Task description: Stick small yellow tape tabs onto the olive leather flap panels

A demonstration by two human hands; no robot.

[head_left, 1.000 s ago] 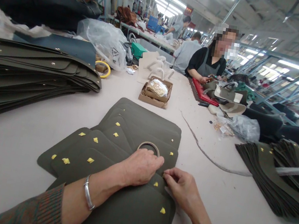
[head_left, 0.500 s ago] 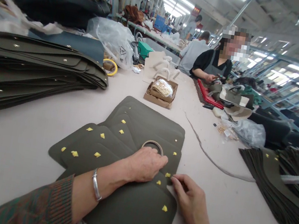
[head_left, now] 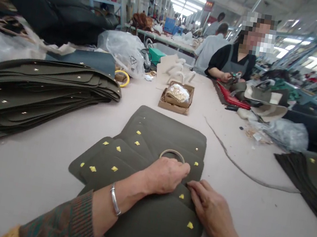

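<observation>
Several dark olive panels (head_left: pixel 157 222) lie fanned and overlapping on the table, dotted with small yellow tape pieces (head_left: pixel 190 225). My left hand (head_left: pixel 166 175), with a silver bangle at the wrist, is closed over them. A thin tan ring, apparently a narrow roll of tape (head_left: pixel 173 151), sticks up from behind its knuckles. At the panels' right edge, my right hand (head_left: pixel 210 207) has its thumb and forefinger pinched together, close to the left fingertips. What is between them is too small or hidden to make out.
To the left rises a thick stack of olive panels (head_left: pixel 45 88) with metal studs. A cardboard box (head_left: pixel 176 97) of gold parts stands ahead, near a yellow tape roll (head_left: pixel 125 79). A cord (head_left: pixel 235 166) and more panels (head_left: pixel 307 182) lie right. A co-worker (head_left: pixel 233 62) sits beyond.
The view has shifted, so everything sits a little further right. My right fingertips have moved onto the panel edge beside the left hand, and the yellow piece there no longer shows.
</observation>
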